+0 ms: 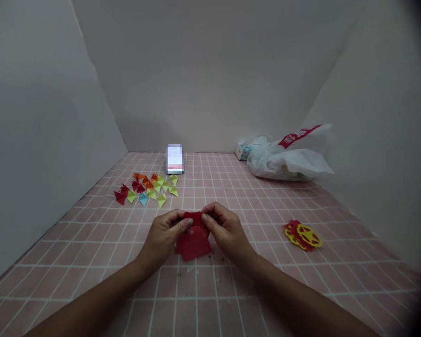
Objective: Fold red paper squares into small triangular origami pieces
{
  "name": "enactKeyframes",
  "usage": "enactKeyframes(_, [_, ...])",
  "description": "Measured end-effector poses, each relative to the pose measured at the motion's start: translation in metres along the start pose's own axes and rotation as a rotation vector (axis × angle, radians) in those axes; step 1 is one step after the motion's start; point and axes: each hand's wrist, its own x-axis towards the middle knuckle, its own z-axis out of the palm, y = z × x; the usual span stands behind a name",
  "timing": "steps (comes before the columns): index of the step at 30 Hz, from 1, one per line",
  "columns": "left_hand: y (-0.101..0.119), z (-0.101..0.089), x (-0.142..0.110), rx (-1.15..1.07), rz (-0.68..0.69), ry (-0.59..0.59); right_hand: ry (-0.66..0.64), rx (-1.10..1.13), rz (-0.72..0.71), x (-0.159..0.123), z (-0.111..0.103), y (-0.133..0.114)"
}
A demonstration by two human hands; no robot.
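Note:
A folded piece of red paper (193,243) sits between both hands just above the pink tiled table (210,290). My left hand (164,236) pinches its upper left edge with thumb and fingers closed. From the other side, my right hand (224,230) pinches the top right edge. The lower part of the paper hangs toward the table. The fingertips of both hands meet at the paper's top fold.
Several small folded paper pieces (147,187) in red, orange, yellow and blue lie at the back left. A phone (174,159) stands against the back wall. A white plastic bag (287,157) lies back right. Red and yellow paper cutouts (303,235) rest at right.

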Motion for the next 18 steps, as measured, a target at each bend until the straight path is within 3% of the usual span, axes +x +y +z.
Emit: enactKeyframes(18, [-0.001, 0.0005, -0.0002, 0.076, 0.083, 0.007, -0.009, -0.078, -0.014, -0.0025, -0.0002, -0.0031])
